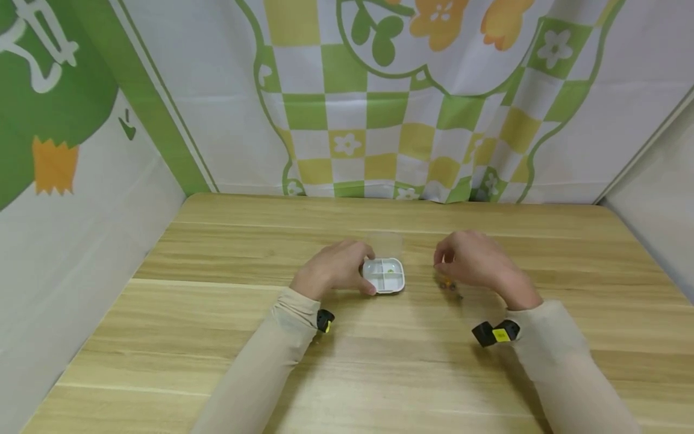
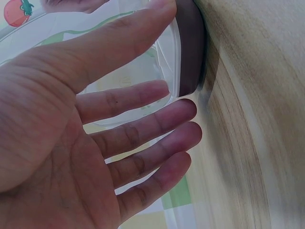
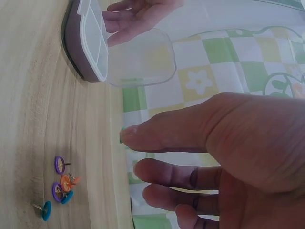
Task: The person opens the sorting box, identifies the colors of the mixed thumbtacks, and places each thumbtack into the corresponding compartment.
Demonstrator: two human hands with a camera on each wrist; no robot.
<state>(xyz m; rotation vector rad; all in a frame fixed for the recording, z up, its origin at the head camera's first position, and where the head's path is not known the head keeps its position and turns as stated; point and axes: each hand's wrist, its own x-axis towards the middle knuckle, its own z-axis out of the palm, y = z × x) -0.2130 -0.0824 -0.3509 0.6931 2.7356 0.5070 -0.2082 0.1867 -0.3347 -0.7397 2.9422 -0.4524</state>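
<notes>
A small pill box [image 1: 384, 285], with white dividers making several compartments and dark outer walls [image 2: 191, 52], sits on the table. Its clear lid [image 3: 147, 59] stands raised at the far side. My left hand [image 1: 341, 267] holds the box's left side between thumb and index finger, the other fingers extended. A tiny green item [image 1: 390, 271] lies in a far compartment. To the right of the box, my right hand [image 1: 470, 259] pinches a small green thumbtack [image 3: 122, 135], mostly hidden by the thumb. Below it several thumbtacks [image 3: 65, 183] with purple, orange and teal heads lie on the table.
The light wood table [image 1: 358, 374] runs back to a green, white and yellow checked cloth [image 1: 347, 111]. More printed cloth [image 1: 97, 253] hangs along the left side, and a pale wall [image 1: 661, 175] borders the right.
</notes>
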